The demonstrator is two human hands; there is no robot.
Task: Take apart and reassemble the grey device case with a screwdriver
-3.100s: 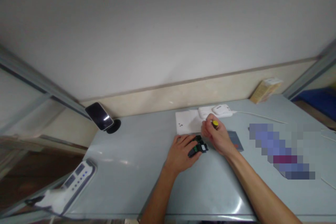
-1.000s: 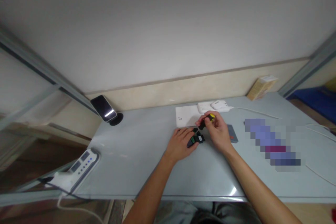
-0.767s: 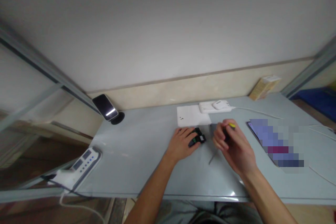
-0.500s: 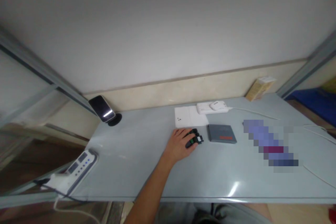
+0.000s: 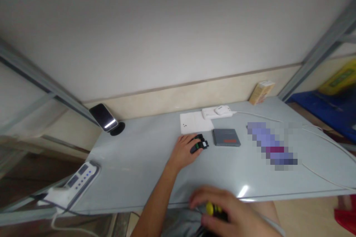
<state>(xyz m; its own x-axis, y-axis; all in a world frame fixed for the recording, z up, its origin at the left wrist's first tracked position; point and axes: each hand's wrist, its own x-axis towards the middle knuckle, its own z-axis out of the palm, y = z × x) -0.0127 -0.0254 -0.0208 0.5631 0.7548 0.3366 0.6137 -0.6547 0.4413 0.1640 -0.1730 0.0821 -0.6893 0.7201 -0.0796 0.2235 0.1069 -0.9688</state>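
My left hand (image 5: 183,152) lies on the table with its fingers curled over a small black device (image 5: 196,148) with a green part and a light patch at its right end. Blurred by motion, my right hand (image 5: 230,207) is over the table's front edge. Its fingers are bent around a tool with a yellow-and-black handle (image 5: 210,208); the tool's working end is not clear. Just beyond my left hand is a white sheet (image 5: 196,122) with a few tiny dark pieces on it. A flat grey case (image 5: 226,137) with red lettering sits right of the device.
A white power strip (image 5: 217,112) trails a cable. A phone (image 5: 103,117) leans on a round stand at back left. A white multi-socket unit (image 5: 80,179) is at front left, a yellowish carton (image 5: 261,92) at back right. A pixelated bluish item (image 5: 271,144) lies right.
My right hand has come into view at the bottom with the yellow-and-black tool. My left hand stays on the black device. The whole view has shifted slightly.
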